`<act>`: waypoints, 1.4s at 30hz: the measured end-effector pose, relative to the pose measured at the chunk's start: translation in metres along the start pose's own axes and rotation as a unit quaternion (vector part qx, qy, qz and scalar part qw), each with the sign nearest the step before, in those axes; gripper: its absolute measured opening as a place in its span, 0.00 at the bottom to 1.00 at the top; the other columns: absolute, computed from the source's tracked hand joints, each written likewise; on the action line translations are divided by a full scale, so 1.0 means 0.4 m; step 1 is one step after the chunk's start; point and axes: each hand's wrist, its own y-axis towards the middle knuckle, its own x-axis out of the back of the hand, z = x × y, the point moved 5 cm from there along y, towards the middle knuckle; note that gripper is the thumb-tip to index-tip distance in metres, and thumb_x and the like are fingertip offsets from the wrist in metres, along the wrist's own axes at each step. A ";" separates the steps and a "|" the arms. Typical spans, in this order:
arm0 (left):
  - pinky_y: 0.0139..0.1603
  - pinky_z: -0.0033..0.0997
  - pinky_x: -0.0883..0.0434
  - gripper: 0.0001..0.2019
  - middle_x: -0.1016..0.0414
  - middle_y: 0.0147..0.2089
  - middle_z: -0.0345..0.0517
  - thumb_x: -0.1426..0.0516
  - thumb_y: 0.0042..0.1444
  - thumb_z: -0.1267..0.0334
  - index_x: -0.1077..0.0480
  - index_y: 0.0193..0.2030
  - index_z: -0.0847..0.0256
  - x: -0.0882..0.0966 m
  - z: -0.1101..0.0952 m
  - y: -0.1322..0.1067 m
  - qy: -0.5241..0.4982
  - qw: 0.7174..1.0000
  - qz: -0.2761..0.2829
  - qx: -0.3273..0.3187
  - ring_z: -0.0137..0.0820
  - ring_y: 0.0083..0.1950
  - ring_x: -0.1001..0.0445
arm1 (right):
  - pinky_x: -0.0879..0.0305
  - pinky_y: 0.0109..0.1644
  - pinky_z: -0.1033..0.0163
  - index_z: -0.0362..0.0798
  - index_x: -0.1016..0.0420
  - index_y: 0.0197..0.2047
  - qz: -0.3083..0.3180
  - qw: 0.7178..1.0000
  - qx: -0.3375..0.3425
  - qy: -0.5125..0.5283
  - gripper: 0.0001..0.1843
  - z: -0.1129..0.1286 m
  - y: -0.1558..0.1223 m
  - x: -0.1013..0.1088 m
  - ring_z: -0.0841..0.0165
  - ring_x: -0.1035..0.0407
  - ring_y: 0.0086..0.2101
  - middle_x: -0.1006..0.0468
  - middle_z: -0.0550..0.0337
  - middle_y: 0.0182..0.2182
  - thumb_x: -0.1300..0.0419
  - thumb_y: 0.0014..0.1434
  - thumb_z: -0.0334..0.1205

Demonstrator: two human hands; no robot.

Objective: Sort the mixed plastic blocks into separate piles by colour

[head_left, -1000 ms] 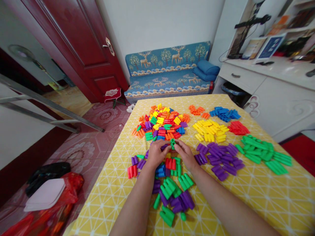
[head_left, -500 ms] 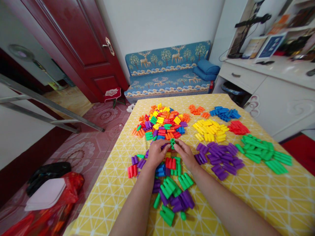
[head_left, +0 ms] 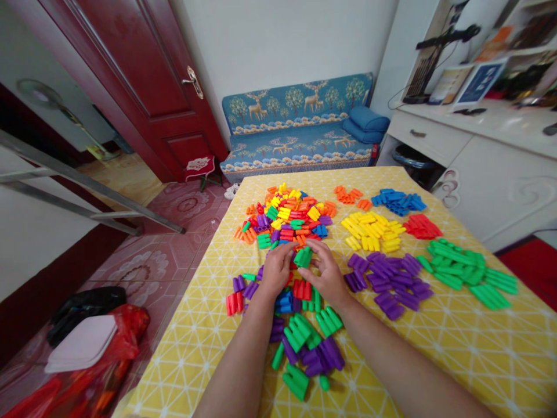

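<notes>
A small green plastic building block (head_left: 303, 256) of joined tubes is held up between my hands over the middle of the table. My right hand (head_left: 328, 277) has its thumb and index finger around the block's right side. On the other side, my left hand (head_left: 277, 271) is closed with its fingertips at the block's left edge; its thumb is partly hidden. Just under the hands lie a red block (head_left: 301, 289) and a blue block (head_left: 284, 302). Nearer me is a loose group of green blocks (head_left: 297, 332) and purple blocks (head_left: 331, 352).
A mixed heap of blocks (head_left: 285, 213) lies beyond my hands. To the right are single-colour piles: yellow (head_left: 373, 230), purple (head_left: 394, 278), green (head_left: 461, 264), red (head_left: 422, 226), blue (head_left: 398, 201) and orange (head_left: 347, 194). A patterned sofa (head_left: 296, 130) stands behind the yellow-covered table (head_left: 195, 348).
The green block has turned from showing its open tube ends to showing its side. My right hand's fingers have spread wider around it; the piles look the same.
</notes>
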 end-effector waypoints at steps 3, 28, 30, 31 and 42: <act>0.50 0.35 0.29 0.14 0.21 0.47 0.49 0.50 0.65 0.66 0.27 0.52 0.60 0.006 -0.002 -0.002 -0.034 0.999 -0.029 0.009 0.35 0.48 0.24 | 0.32 0.56 0.53 0.57 0.34 0.58 0.008 1.000 0.001 -0.024 0.29 -0.004 0.000 -0.003 0.59 0.44 0.61 0.41 0.53 0.62 0.37 0.53 0.36; 0.50 0.37 0.29 0.08 0.21 0.42 0.48 0.42 0.60 0.63 0.23 0.44 0.58 0.023 -0.056 -0.004 -0.078 0.995 -0.041 -0.045 0.35 0.46 0.24 | 0.38 0.57 0.52 0.51 0.27 0.44 0.050 0.992 0.033 -0.113 0.09 0.017 0.010 -0.007 0.62 0.34 0.51 0.27 0.54 0.48 0.44 0.61 0.41; 0.50 0.37 0.29 0.09 0.21 0.43 0.49 0.43 0.61 0.62 0.24 0.45 0.59 0.024 -0.053 -0.004 -0.072 0.996 -0.041 -0.036 0.35 0.47 0.24 | 0.36 0.55 0.52 0.50 0.27 0.39 0.013 0.992 0.039 -0.116 0.07 0.032 0.009 0.007 0.62 0.32 0.48 0.27 0.54 0.45 0.44 0.61 0.41; 0.50 0.37 0.29 0.10 0.21 0.44 0.49 0.44 0.62 0.62 0.24 0.45 0.59 0.023 -0.052 -0.003 -0.071 0.996 -0.039 -0.032 0.35 0.47 0.24 | 0.36 0.54 0.52 0.50 0.28 0.37 -0.008 0.992 0.047 -0.120 0.06 0.041 0.009 0.017 0.62 0.32 0.47 0.26 0.54 0.44 0.43 0.60 0.41; 0.48 0.34 0.29 0.12 0.21 0.43 0.49 0.47 0.64 0.59 0.24 0.44 0.61 0.009 -0.031 -0.003 -0.072 0.997 -0.011 -0.007 0.34 0.45 0.23 | 0.40 0.55 0.50 0.51 0.24 0.35 -0.175 0.850 0.130 -0.479 0.08 0.144 0.006 0.470 0.60 0.31 0.45 0.23 0.56 0.41 0.38 0.55 0.46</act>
